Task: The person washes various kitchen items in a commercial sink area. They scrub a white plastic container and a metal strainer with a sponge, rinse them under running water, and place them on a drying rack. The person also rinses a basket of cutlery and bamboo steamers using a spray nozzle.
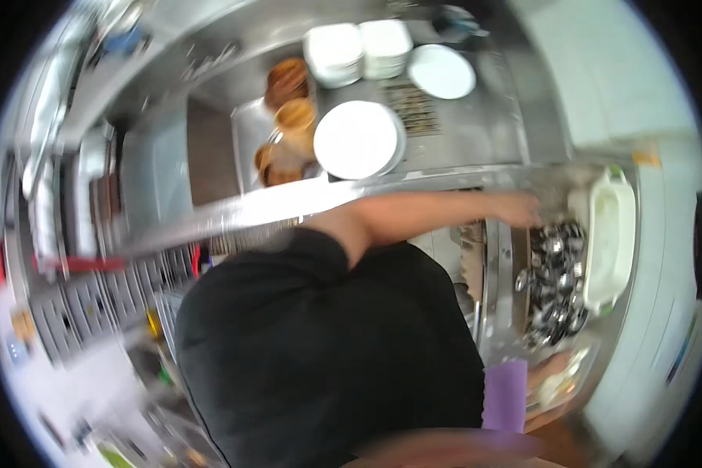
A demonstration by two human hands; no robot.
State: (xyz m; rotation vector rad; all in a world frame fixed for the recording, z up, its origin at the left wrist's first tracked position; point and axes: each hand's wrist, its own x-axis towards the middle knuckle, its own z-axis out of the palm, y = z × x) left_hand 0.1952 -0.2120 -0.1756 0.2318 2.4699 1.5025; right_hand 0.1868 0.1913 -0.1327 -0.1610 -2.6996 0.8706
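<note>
My left arm stretches across the view to the right, and my left hand [520, 209], blurred, is at the near end of a heap of metal cutlery [556, 281]. Whether its fingers hold anything is unclear. At the lower right a hand [553, 368], seemingly my right, is partly hidden behind a purple cloth or cuff [505, 396]. It is over a clear tray [582, 374] with pale contents; its grip cannot be made out. Beside the cutlery lies a long pale green-white tub [610, 243].
Stacks of square white dishes [334, 52], round white plates [355, 140] and a white oval plate [441, 71] stand on the steel counter by a drain grate [412, 108]. Brown bowls [295, 114] are in the sink [243, 126]. Grey crates [88, 310] stand at the left.
</note>
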